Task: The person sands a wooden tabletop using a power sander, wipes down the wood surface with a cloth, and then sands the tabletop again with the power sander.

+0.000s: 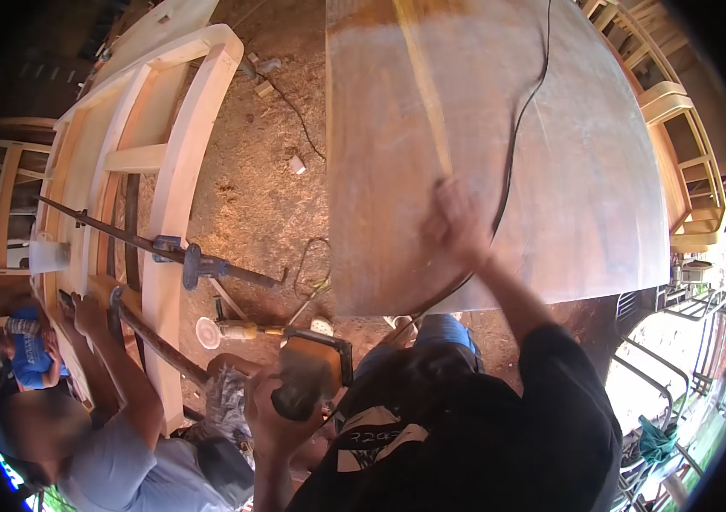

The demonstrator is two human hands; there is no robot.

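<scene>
My left hand is closed round the black grip of an orange-and-black power tool, held low beside my body; its exact kind is hard to make out. My right hand is over the lower middle of a large, smooth wooden panel. Motion smears its fingers, which look bent, and I cannot tell whether they hold anything. A dark power cord runs across the panel, passing close to my right wrist, and down towards my body. A pale streak in the wood ends near my right hand.
At left a co-worker reaches over a pale wooden frame, which carries a long bar clamp. A yellowish tool lies on the sawdust-covered floor. More curved wooden frames stand at right, metal racks below them.
</scene>
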